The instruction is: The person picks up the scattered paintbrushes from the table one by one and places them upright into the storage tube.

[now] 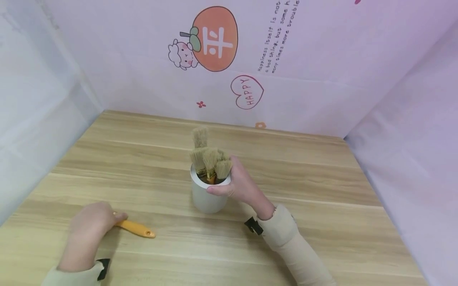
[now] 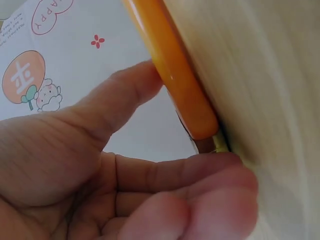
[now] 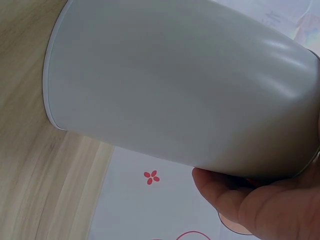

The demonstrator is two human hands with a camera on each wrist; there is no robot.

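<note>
A grey cup stands near the middle of the wooden desk, holding several brushes with their bristles up. The right hand grips the cup at its rim, thumb across the near side. Toward the desk's front left corner lies a brush with an orange handle; the left hand closes over its bristle end, thumb and fingers curled round the handle in the left wrist view. On the pink backdrop behind the desk's far edge, a heart reads "HAPPY", and slanted lines begin "Happiness itself is not a bad thing".
</note>
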